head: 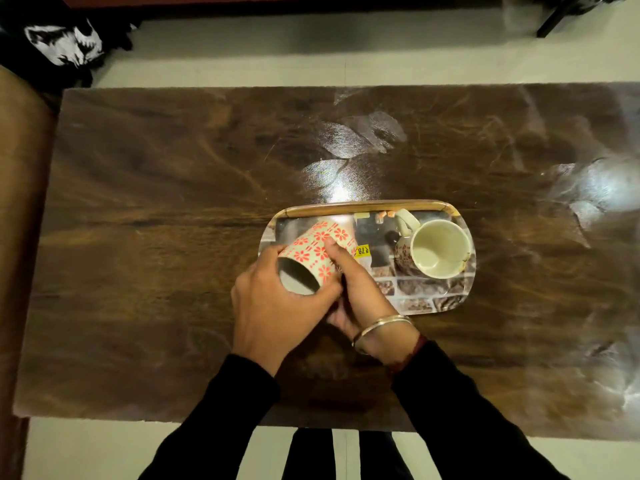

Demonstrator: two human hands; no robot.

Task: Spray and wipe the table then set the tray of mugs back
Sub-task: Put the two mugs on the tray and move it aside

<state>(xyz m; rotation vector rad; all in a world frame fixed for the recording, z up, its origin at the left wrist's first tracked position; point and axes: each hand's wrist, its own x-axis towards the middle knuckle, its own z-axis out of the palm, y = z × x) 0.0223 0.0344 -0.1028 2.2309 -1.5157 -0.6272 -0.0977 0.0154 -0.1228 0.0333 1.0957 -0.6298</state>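
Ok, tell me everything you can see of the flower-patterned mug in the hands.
The flowered mug looks ceramic: cream with orange-red blossoms and a plain greyish inside. It is tipped on its side, mouth toward the person, over the left end of the tray. The left hand curls round its rim end. The right hand grips its right side, fingers over the pattern. Its handle is hidden, and contact with the tray cannot be told.

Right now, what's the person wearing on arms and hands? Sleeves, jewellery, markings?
Long black sleeves, left sleeve and right sleeve, reach both wrists. The left hand and right hand are bare, no gloves. The right wrist carries a thin silver-coloured bangle and a red thread band at the cuff.
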